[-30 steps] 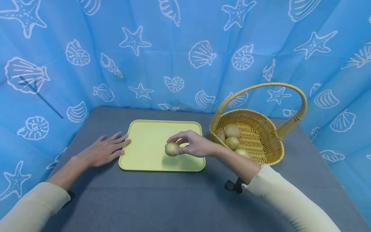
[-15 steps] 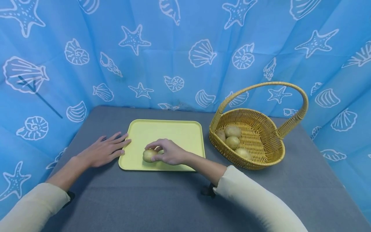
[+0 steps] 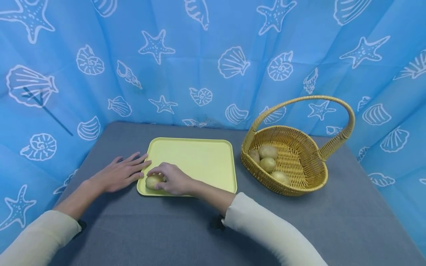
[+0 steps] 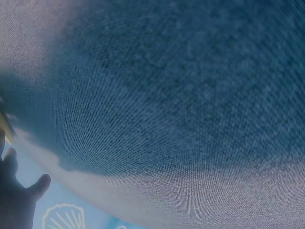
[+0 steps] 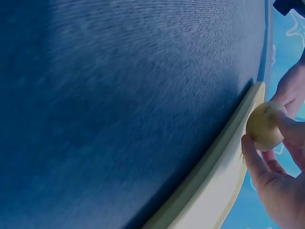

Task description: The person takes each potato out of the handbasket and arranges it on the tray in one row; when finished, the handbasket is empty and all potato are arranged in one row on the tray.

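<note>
My right hand (image 3: 174, 180) pinches a potato (image 3: 154, 182) between thumb and fingers over the near left corner of the yellow tray (image 3: 193, 159). The right wrist view shows the round, pale brown potato (image 5: 265, 126) held by the fingertips, close over the tray's rim (image 5: 214, 171). My left hand (image 3: 118, 173) lies with spread, straight fingers, their tips on the tray's left rim. Only part of that left hand (image 4: 19, 191) shows in the left wrist view, at the lower left corner.
To the right of the tray stands a wicker basket (image 3: 317, 181) with a tall arched handle (image 3: 307, 97). Several potatoes (image 3: 267, 164) lie in its left side. A blue curtain (image 3: 199, 59) with shells and starfish hangs behind the grey-covered table (image 3: 149, 229).
My right hand has carried the potato leftward and lower across the tray, from right of its middle to the near left corner. The left hand has stayed at the rim.
</note>
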Demonstrator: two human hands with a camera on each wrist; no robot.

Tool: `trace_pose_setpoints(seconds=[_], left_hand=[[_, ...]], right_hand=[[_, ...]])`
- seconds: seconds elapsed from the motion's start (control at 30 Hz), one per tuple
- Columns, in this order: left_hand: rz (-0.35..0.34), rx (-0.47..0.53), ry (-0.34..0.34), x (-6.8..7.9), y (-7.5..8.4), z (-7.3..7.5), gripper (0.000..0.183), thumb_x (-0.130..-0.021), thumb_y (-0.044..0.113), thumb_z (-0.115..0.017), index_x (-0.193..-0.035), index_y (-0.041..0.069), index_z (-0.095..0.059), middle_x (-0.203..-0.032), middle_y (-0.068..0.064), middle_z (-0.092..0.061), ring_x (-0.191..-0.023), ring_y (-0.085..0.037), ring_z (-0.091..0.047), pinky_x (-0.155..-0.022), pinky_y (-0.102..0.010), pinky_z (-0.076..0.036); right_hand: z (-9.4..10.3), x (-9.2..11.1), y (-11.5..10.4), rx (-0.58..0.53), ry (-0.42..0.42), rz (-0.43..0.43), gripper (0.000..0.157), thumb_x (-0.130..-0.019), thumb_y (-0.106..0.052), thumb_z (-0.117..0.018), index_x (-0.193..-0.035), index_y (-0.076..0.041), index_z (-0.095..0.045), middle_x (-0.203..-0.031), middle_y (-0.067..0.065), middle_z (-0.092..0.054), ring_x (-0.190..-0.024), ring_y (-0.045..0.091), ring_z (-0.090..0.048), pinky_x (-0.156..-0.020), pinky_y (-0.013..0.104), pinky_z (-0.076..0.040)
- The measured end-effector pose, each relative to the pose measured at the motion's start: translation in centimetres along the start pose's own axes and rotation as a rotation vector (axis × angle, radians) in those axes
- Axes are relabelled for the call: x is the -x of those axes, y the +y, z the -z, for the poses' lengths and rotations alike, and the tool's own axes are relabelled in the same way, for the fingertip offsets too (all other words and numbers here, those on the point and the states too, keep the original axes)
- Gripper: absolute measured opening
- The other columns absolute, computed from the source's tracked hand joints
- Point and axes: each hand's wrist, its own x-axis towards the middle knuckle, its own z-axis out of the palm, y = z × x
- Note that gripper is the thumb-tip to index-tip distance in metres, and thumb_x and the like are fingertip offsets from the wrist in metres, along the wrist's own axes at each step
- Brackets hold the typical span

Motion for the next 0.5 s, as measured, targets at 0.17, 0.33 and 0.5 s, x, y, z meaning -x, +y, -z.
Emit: trace_pose_setpoints(seconds=[0.17, 0.33, 0.5], left_hand=[[-0.006, -0.003, 0.003, 0.10, -0.05, -0.04, 0.056, -0.106, 0.048, -0.040, -0.155, 0.021, -0.038, -0.162, -0.008, -0.029, -0.148, -0.040, -0.021, -0.105, -0.076, -0.019], [0.002, -0.005, -0.002, 0.18, -0.02, 0.04, 0.056, -0.106, 0.048, -0.039, -0.156, 0.022, -0.038, -0.162, -0.008, -0.028, -0.149, -0.040, -0.020, -0.105, -0.076, -0.020], [-0.007, -0.011, 0.008, -0.01, 0.02, -0.05, 0.056, -0.107, 0.048, -0.039, -0.156, 0.021, -0.038, -0.162, -0.008, -0.029, -0.148, -0.040, -0.021, -0.105, -0.076, -0.020]], right_hand=[[-0.68, -0.74, -0.49, 0.013, -0.005, -0.028, 0.043, -0.092, -0.011, -0.074, -0.132, -0.007, -0.062, -0.120, 0.005, -0.064, -0.104, 0.009, -0.057, -0.086, 0.015, -0.044], [-0.84, -1.00, -0.53, -0.033, -0.025, -0.048, 0.044, -0.091, -0.012, -0.075, -0.133, -0.005, -0.062, -0.122, 0.005, -0.067, -0.107, 0.008, -0.062, -0.087, 0.014, -0.047], [-0.34, -0.55, -0.32, -0.044, -0.047, -0.039, 0.044, -0.092, -0.013, -0.074, -0.133, -0.005, -0.061, -0.127, 0.004, -0.065, -0.110, 0.009, -0.063, -0.088, 0.015, -0.048]])
